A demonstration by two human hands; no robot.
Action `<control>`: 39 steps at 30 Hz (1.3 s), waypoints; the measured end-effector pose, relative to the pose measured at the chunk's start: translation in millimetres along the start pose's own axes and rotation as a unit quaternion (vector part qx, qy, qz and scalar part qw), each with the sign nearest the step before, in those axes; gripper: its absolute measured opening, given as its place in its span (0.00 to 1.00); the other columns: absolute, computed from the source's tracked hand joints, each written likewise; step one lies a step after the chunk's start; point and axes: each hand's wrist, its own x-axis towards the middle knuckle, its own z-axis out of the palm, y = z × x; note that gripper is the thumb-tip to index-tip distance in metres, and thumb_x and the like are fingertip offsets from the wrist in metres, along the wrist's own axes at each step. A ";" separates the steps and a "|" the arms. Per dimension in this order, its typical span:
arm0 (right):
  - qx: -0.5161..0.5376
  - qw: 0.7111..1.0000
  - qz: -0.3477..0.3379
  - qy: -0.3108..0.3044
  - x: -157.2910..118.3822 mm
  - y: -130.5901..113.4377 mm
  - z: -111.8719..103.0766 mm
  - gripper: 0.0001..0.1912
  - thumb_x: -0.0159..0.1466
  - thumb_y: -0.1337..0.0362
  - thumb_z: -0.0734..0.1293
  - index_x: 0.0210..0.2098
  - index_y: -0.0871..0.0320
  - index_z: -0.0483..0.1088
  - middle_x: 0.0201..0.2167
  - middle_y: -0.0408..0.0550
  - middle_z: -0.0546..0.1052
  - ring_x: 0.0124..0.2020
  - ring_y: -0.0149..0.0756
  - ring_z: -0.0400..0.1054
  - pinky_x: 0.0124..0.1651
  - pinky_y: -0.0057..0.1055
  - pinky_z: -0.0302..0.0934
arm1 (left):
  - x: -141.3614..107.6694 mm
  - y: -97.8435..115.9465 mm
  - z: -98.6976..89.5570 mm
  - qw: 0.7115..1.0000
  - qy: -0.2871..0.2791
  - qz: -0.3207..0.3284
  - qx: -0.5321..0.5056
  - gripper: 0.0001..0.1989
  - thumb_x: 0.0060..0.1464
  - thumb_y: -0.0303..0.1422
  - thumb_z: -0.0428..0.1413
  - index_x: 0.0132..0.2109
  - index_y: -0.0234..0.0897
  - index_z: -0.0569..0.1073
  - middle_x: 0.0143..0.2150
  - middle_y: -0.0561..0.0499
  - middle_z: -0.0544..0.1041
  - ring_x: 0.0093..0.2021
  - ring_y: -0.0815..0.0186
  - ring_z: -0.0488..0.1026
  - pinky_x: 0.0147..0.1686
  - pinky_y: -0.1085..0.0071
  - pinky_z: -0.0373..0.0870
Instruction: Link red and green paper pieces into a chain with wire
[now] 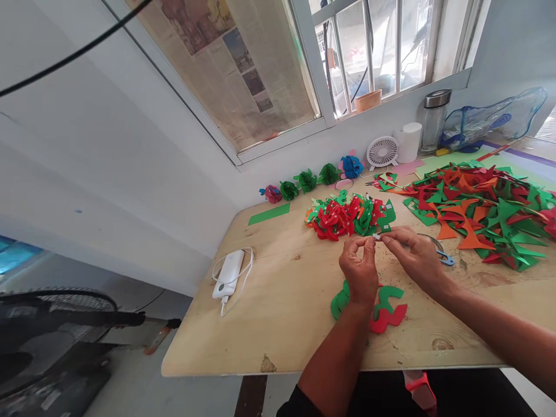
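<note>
My left hand [359,267] and my right hand [410,255] meet over the table, thumbs and forefingers pinched close together. Between their fingertips shows a small white piece [376,237], too small to name surely. Just behind them lies a heap of red and green cut shapes [336,217] with white dots or tabs. Under my left wrist sit green cut shapes [340,301], partly hidden by the arm. A red cut shape [388,318] and a green one [388,296] lie beside it. A blue-handled tool [446,259], perhaps scissors, is partly behind my right hand.
A large pile of red, orange and green offcuts [490,208] covers the table's right side. A power bank [229,274] with cable lies left. Along the wall stand green pompom-like pieces [307,180], a small fan [382,152], a white roll [409,142] and a glass bottle [434,123].
</note>
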 end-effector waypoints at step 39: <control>0.063 0.993 0.101 -0.012 7.0 -0.3 -8.6 0.12 0.57 0.55 0.63 0.25 0.57 0.70 0.20 0.41 0.71 0.21 0.30 0.62 0.25 0.27 0.55 | 5.2 7.3 3.2 0.975 -0.054 -0.149 -0.158 0.14 0.42 0.41 0.62 0.26 0.32 0.76 0.24 0.50 0.74 0.30 0.67 0.71 0.39 0.69 0.67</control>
